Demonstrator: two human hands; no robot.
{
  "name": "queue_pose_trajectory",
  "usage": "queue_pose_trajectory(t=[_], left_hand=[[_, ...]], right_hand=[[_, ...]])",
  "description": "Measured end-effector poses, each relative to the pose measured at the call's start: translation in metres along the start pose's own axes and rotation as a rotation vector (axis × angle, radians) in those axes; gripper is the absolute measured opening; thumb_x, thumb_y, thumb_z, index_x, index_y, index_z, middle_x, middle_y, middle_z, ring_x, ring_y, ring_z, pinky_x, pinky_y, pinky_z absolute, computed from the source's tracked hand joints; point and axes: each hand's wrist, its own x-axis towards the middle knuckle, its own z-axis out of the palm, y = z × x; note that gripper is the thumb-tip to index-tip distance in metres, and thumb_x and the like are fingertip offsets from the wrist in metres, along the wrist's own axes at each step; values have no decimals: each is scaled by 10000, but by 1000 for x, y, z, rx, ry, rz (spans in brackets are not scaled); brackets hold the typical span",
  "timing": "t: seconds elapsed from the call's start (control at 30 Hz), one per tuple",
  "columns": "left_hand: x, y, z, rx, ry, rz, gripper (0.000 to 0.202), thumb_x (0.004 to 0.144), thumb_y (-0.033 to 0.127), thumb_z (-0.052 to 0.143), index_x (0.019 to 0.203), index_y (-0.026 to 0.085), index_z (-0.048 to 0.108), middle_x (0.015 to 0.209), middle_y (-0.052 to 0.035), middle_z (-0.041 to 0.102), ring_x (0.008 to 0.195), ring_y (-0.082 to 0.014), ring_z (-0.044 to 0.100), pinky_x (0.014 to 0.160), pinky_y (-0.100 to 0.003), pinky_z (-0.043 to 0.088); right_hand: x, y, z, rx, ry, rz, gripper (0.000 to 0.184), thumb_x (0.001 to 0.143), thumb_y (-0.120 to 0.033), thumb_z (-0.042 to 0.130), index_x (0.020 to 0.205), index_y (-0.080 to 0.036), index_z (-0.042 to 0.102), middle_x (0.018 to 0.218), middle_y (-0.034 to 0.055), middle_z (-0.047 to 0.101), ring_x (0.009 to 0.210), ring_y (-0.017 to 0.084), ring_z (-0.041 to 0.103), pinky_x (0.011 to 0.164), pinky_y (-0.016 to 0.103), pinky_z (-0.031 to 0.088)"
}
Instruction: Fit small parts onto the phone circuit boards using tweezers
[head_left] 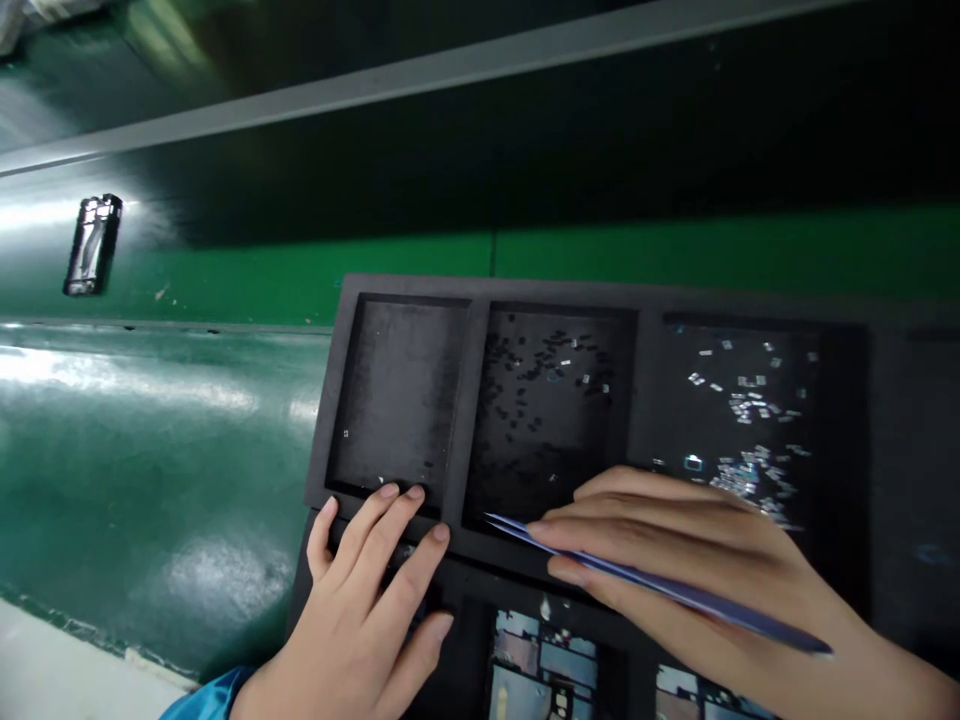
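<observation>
Tweezers (705, 600), one pair, pinched in right hand (690, 535); left hand (364, 610) splayed over one tray (646, 385).

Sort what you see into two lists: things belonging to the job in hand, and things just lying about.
Job in hand:
tweezers, held in the right hand
black tray, left hand at its near edge
small pieces in its compartments
probably the phone-like assemblies nearer the person

Apparently lying about:
dark object, far left on the green bench

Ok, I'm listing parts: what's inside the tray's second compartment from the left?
Small dark pieces and a few shiny ones; the right hand hides its near right corner.
</observation>
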Motion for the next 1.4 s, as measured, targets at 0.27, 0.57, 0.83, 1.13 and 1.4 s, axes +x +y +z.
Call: queue_pose_trajectory(t=[0.27,0.57,0.83,1.13,1.4], left_hand=[[-1,0,2,-27,25,-9,406,1026,181,484,1421,155,573,1566,-145,469,1518,-273,326,1266,-475,44],[2,1,-4,-3,-14,0,402,1020,171,492,1413,145,569,1553,-148,474,1510,-271,321,1265,-455,35],[3,3,-4,5,-13,-20,393,1029,204,491,1412,166,574,1558,-131,474,1505,-261,322,1266,-440,29],[1,4,-5,-3,-34,-23,400,1032,203,490,1426,168,551,1569,-127,458,1515,-263,310,1265,-443,14],[-1,4,-1,-28,2,-46,412,1033,220,485,1441,182,530,1565,-125,473,1513,-273,337,1269,-459,12]], right_hand=[[-7,4,5,-12,-50,-13,400,984,-105,665,1368,-216,648,1045,42,774,915,176,686,708,278,614],[-6,5,6,-32,-59,-16,360,991,-131,664,1339,-219,661,1035,36,781,910,172,704,736,273,625],[-1,4,6,-39,-37,-30,419,999,-135,646,1393,-279,635,1016,17,789,881,178,710,705,280,620],[-3,4,9,-38,-14,-12,380,1012,-153,633,1364,-291,660,1017,14,789,882,178,707,712,288,619],[4,3,5,9,36,-46,303,999,-120,625,1229,-294,718,1012,0,805,841,164,732,696,280,628]])
